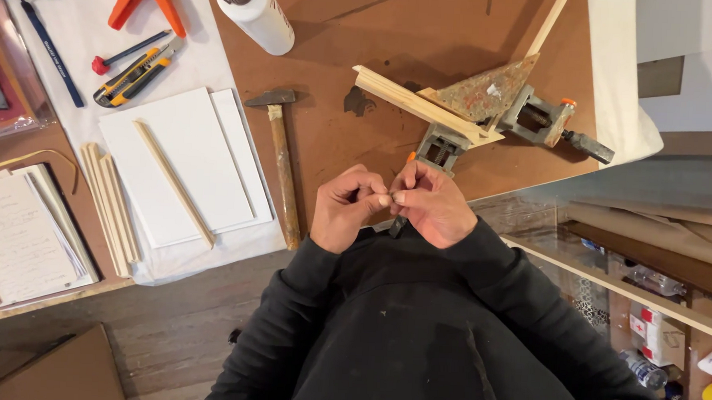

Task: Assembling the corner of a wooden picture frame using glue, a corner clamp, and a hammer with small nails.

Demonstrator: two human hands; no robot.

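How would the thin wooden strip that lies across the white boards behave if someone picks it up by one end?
The wooden strip looks long and slender, so it is probably light and may flex or snap under force. Its edges look flat, so it should not roll. It lies on smooth white boards, so a push may slide it easily.

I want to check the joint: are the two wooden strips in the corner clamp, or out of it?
In: two wooden strips meet at an angle inside the corner clamp, and its jaws hold them.
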